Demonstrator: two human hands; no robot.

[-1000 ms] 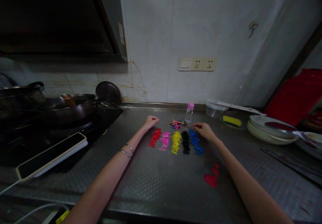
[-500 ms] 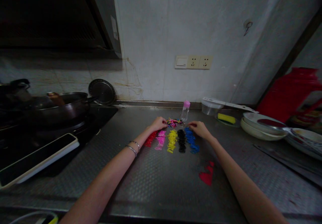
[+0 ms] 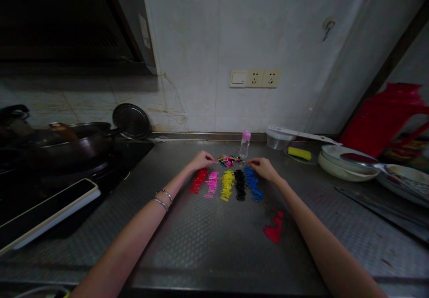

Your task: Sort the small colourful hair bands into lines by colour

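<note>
My left hand [image 3: 202,160] is closed in a pinch just left of a mixed pile of small coloured rubber bands [image 3: 229,160]. A thin pinkish rubber band [image 3: 216,162] shows at its fingertips. My right hand [image 3: 263,168] is pinched near the pile's right side, above the top of the blue rubber bands [image 3: 254,185]; what its fingertips hold is too small to make out. Side by side lie rows of red rubber bands [image 3: 199,181], pink rubber bands [image 3: 211,184], yellow rubber bands [image 3: 227,185] and black rubber bands [image 3: 240,185]. Behind the pile stands a clear bottle [image 3: 244,148] with a pink cap.
A red heart-shaped patch [image 3: 274,232] is on the metal counter [image 3: 201,249]. At right are a plastic tub [image 3: 277,142], yellow sponge [image 3: 299,153], stacked bowls [image 3: 345,172], a knife [image 3: 378,213] and red thermos [image 3: 375,119]. A pan [image 3: 77,144] sits on the stove at left.
My left hand has moved left, away from the mixed pile, with a pinkish band at its fingertips, uncovering the red row. The right hand stays near the blue row. The view has shifted slightly.
</note>
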